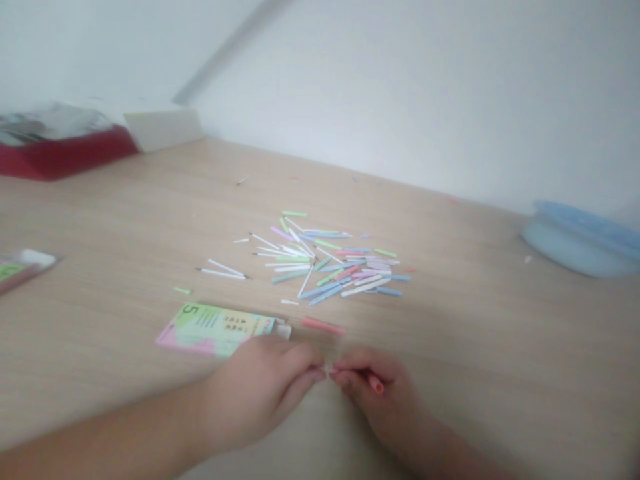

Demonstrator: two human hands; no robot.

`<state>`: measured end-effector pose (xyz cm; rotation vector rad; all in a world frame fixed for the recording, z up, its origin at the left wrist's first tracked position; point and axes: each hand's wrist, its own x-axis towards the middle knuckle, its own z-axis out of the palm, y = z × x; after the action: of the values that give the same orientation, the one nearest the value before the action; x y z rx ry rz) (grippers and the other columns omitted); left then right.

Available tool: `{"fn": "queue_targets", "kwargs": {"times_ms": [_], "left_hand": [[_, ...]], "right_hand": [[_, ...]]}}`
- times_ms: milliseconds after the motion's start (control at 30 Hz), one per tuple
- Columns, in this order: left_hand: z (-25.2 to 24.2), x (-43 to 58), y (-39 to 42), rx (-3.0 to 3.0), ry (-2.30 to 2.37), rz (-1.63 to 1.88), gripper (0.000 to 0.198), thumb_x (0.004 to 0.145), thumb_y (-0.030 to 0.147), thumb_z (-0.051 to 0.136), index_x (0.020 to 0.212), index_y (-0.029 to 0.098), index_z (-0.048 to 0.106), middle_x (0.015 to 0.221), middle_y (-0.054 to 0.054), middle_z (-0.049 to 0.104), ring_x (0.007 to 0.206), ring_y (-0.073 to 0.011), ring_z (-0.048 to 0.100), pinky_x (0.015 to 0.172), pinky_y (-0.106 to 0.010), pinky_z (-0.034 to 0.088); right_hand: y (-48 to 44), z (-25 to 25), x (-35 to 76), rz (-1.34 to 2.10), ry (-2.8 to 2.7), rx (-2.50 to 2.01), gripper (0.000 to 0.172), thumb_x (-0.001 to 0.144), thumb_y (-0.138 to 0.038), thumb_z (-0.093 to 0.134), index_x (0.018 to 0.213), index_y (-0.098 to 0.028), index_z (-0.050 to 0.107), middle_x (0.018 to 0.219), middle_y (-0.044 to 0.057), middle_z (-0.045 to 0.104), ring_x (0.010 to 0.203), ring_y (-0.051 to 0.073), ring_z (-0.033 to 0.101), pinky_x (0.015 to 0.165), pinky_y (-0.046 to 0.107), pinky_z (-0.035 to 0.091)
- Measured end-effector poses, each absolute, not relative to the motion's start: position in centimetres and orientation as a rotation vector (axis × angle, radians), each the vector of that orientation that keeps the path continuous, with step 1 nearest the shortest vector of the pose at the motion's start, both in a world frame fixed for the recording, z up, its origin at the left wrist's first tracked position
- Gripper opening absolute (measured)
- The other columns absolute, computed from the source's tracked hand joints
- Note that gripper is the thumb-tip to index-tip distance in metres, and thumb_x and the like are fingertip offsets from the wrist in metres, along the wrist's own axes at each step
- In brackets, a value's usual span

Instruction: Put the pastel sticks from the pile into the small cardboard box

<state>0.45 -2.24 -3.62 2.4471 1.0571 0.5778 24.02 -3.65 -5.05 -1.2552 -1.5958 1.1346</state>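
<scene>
My left hand (280, 380) is closed in a pinch at its fingertips, where a tiny pale tip shows; what it belongs to is mostly hidden. Almost touching it, my right hand (383, 387) is closed around a coral-red pen barrel (376, 385), whose round end sticks out between the fingers. Just beyond the hands another coral-red pen piece (324, 325) lies on the table. Beside my left hand is a green, yellow and pink printed packet (207, 327) marked 5, partly covered by that hand. The picture is blurred.
A loose pile of coloured pen pieces (330, 290) and white, dark-tipped pen refills (227, 274) spreads over the wooden table (475, 373). A red box (75, 157) stands back left, a second packet (25, 267) at the left edge, a light-blue container (580, 243) at right.
</scene>
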Motion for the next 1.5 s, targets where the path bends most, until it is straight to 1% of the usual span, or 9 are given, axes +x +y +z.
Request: {"fn": "queue_targets", "kwargs": {"times_ms": [200, 467, 900, 1033, 1133, 1200, 1333, 1400, 1500], "left_hand": [[-3.65, 0.5, -2.21, 2.432, 1.078, 0.565, 0.024, 0.109, 0.038, 0.043, 0.109, 0.028, 0.066, 0.091, 0.0, 0.074, 0.084, -0.0216, 0.072, 0.074, -0.034, 0.049], [-3.53, 0.48, -2.16, 2.42, 1.086, 0.525, 0.027, 0.11, 0.04, 0.042, 0.107, 0.027, 0.066, 0.09, 0.0, 0.075, 0.084, -0.0217, 0.073, 0.074, -0.033, 0.05], [-3.6, 0.47, -2.25, 2.395, 1.088, 0.526, 0.029, 0.11, 0.041, 0.042, 0.108, 0.027, 0.067, 0.092, -0.001, 0.075, 0.085, -0.0213, 0.073, 0.076, -0.034, 0.051], [-3.72, 0.37, -2.3, 2.424, 1.057, 0.515, 0.029, 0.11, 0.042, 0.042, 0.109, 0.027, 0.067, 0.093, -0.001, 0.076, 0.086, -0.0223, 0.074, 0.076, -0.035, 0.051], [-3.77, 0.26, -2.23, 2.433, 1.047, 0.545, 0.025, 0.11, 0.04, 0.044, 0.113, 0.029, 0.067, 0.094, 0.0, 0.077, 0.086, -0.0218, 0.074, 0.076, -0.035, 0.051], [-3.66, 0.26, -2.15, 2.406, 1.037, 0.58, 0.022, 0.109, 0.037, 0.046, 0.115, 0.03, 0.066, 0.097, 0.002, 0.078, 0.088, -0.0204, 0.075, 0.077, -0.033, 0.052], [-3.11, 0.45, -2.01, 2.353, 1.022, 0.641, 0.021, 0.109, 0.036, 0.047, 0.114, 0.032, 0.066, 0.104, 0.004, 0.079, 0.092, -0.0188, 0.076, 0.08, -0.031, 0.053], [-2.88, 0.53, -2.0, 2.336, 1.031, 0.649, 0.022, 0.109, 0.037, 0.047, 0.114, 0.032, 0.067, 0.105, 0.005, 0.079, 0.092, -0.0187, 0.076, 0.08, -0.031, 0.054], [-2.77, 0.54, -2.02, 2.307, 1.029, 0.668, 0.021, 0.109, 0.037, 0.048, 0.113, 0.032, 0.068, 0.105, 0.005, 0.079, 0.092, -0.0175, 0.076, 0.08, -0.03, 0.054]], "right_hand": [[-3.66, -5.02, 24.04, 1.122, -1.594, -1.243, 0.014, 0.085, -0.042, 0.081, 0.083, -0.029, 0.084, 0.071, 0.002, 0.077, 0.062, 0.018, 0.064, 0.059, 0.029, 0.051], [-3.6, -5.3, 24.1, 1.121, -1.606, -1.179, 0.01, 0.086, -0.037, 0.081, 0.086, -0.028, 0.084, 0.066, -0.001, 0.074, 0.057, 0.014, 0.06, 0.053, 0.025, 0.046], [-3.51, -4.75, 24.16, 1.042, -1.665, -1.175, 0.007, 0.086, -0.033, 0.083, 0.086, -0.026, 0.084, 0.066, -0.001, 0.074, 0.056, 0.015, 0.063, 0.054, 0.026, 0.051], [-3.37, -4.7, 23.95, 1.041, -1.719, -1.091, 0.007, 0.088, -0.034, 0.083, 0.091, -0.029, 0.085, 0.078, 0.0, 0.081, 0.068, 0.018, 0.073, 0.066, 0.03, 0.059], [-3.28, -4.84, 23.94, 1.05, -1.782, -0.98, 0.009, 0.09, -0.034, 0.082, 0.098, -0.034, 0.085, 0.086, -0.001, 0.083, 0.076, 0.019, 0.077, 0.073, 0.031, 0.062], [-3.33, -5.01, 24.09, 1.077, -1.789, -0.931, 0.017, 0.092, -0.034, 0.08, 0.109, -0.036, 0.083, 0.091, -0.002, 0.084, 0.079, 0.018, 0.078, 0.076, 0.031, 0.062], [-3.62, -5.24, 24.54, 1.082, -1.811, -0.917, 0.035, 0.099, -0.032, 0.072, 0.133, -0.04, 0.073, 0.119, 0.0, 0.081, 0.105, 0.021, 0.077, 0.092, 0.035, 0.062], [-3.72, -5.12, 24.66, 1.087, -1.799, -0.922, 0.034, 0.103, -0.032, 0.066, 0.136, -0.04, 0.07, 0.122, 0.0, 0.08, 0.107, 0.021, 0.076, 0.09, 0.034, 0.062], [-3.71, -4.76, 24.63, 1.141, -1.763, -0.915, 0.027, 0.107, -0.033, 0.057, 0.131, -0.038, 0.07, 0.113, -0.001, 0.08, 0.099, 0.018, 0.076, 0.084, 0.032, 0.062]]}}
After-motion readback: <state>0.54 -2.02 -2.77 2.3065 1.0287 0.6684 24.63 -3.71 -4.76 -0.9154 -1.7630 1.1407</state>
